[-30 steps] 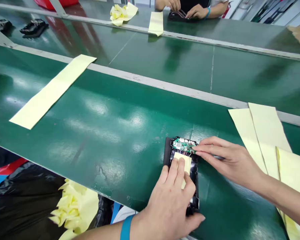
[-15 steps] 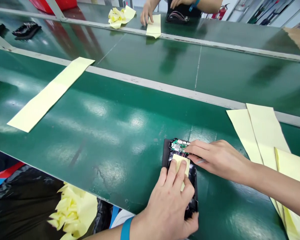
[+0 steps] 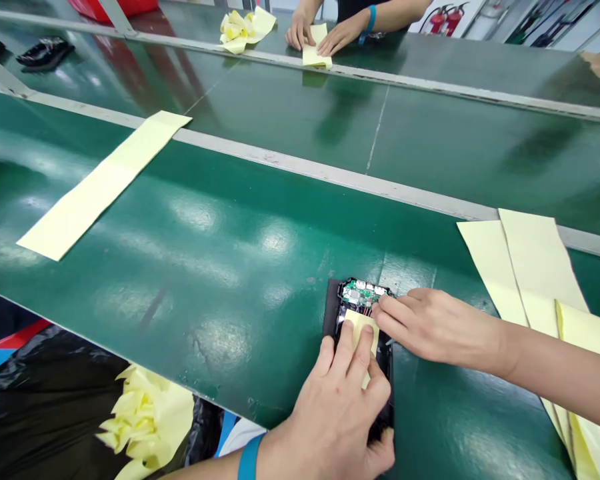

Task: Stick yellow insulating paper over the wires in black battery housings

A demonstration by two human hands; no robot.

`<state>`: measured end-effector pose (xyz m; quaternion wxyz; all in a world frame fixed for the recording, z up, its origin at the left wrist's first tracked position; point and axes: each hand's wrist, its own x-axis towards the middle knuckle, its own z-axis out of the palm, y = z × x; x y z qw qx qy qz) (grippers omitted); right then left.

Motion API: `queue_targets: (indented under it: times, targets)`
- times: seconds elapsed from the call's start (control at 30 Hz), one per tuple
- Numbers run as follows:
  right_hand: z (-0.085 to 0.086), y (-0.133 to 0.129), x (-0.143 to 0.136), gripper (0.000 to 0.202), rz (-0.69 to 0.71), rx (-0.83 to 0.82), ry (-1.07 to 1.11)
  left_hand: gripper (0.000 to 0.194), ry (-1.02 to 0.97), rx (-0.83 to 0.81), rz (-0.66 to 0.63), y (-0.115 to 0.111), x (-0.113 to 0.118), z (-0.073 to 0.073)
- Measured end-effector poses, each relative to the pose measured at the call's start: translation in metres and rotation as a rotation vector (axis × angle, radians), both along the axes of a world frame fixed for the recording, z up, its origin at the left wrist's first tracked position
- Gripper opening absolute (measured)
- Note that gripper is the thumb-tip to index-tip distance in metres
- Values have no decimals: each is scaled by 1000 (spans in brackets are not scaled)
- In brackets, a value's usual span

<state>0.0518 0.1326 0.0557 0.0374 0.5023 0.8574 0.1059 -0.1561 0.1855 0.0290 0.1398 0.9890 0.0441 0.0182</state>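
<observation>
A black device casing (image 3: 386, 393) lies on the green bench, on a dark flat piece (image 3: 331, 310), with a green circuit board (image 3: 359, 294) and thin wires exposed at its far end. My left hand (image 3: 337, 407), wearing a blue wristband, grips the casing, its fingertips pressing a small yellow paper piece (image 3: 356, 320) onto it and its thumb at the near right edge. Close to the board's right side, my right hand (image 3: 443, 327) has its fingers pinched together over the wires. A thin grey tip shows below these fingers; what they hold is mostly hidden.
One long yellow strip (image 3: 105, 183) lies at left; several yellow sheets (image 3: 535, 267) lie at right. Crumpled yellow paper (image 3: 147, 420) sits on a black bag (image 3: 40, 407) below the bench edge. Across a pale rail (image 3: 310, 170), a co-worker's hands (image 3: 343, 35) handle yellow paper.
My right hand has shifted slightly right and turned, uncovering more of the board. My left hand stays on the casing. Opposite, the co-worker's second hand has come down onto the yellow paper.
</observation>
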Motion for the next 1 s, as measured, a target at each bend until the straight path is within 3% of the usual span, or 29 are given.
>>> queue_targets:
  times: [0.13,0.2,0.43,0.57,0.77,0.87,1.0]
  targets:
    - [-4,-1,2,20,-194,-128,116,55,3,-9,-6,1,1,3]
    - [-3,-1,2,17,-208,-135,123,55,-2,-9,-2,1,1,5]
    - [3,6,8,24,26,-158,88,58,-9,-5,11,1,0,6]
    - [6,11,12,22,159,-71,64,56,1,-12,22,0,0,3]
    - [18,23,10,20,242,-149,3,57,-3,-2,16,0,1,0]
    - [16,26,9,19,293,-200,-20,59,-9,7,21,0,0,0]
    - [9,26,6,18,297,-143,-33,60,9,14,12,-1,-1,2]
